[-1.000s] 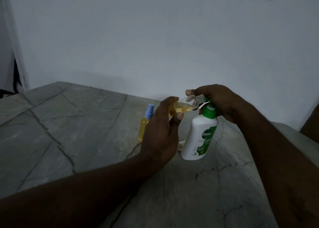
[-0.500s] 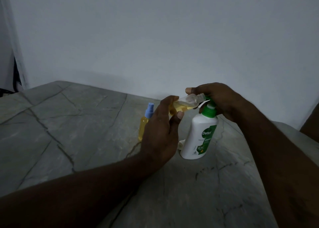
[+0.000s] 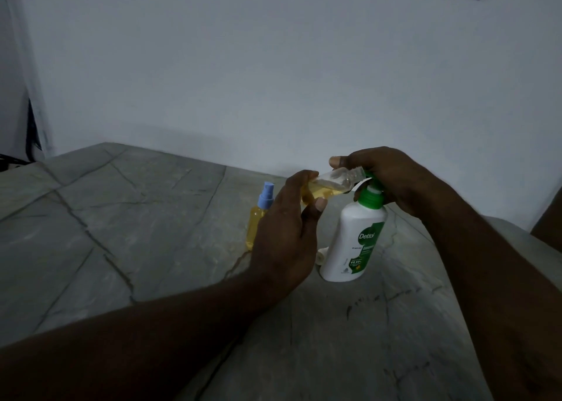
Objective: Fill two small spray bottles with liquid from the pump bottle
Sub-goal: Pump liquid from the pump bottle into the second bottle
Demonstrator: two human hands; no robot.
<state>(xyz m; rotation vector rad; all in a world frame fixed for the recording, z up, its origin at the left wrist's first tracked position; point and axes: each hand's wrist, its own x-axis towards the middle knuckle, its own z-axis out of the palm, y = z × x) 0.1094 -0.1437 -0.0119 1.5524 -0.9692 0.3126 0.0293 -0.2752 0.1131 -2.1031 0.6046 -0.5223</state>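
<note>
My left hand (image 3: 286,236) holds a small clear spray bottle (image 3: 331,185) without its cap, tilted nearly level, with yellow liquid in its lower part. Its open neck points right at the spout of the white pump bottle (image 3: 354,242) with a green collar. My right hand (image 3: 392,178) covers and grips the pump head, index finger lying along the small bottle's top. A second small bottle (image 3: 257,221), full of yellow liquid and fitted with a blue spray cap, stands upright on the stone table behind my left hand.
A small white object (image 3: 320,256), perhaps a loose cap, lies at the pump bottle's left base. The grey cracked stone table (image 3: 121,233) meets a white wall at the back. Its right edge runs near my right forearm.
Almost nothing has moved. My right hand sits slightly lower on the pump head, and the small bottle stays at the spout.
</note>
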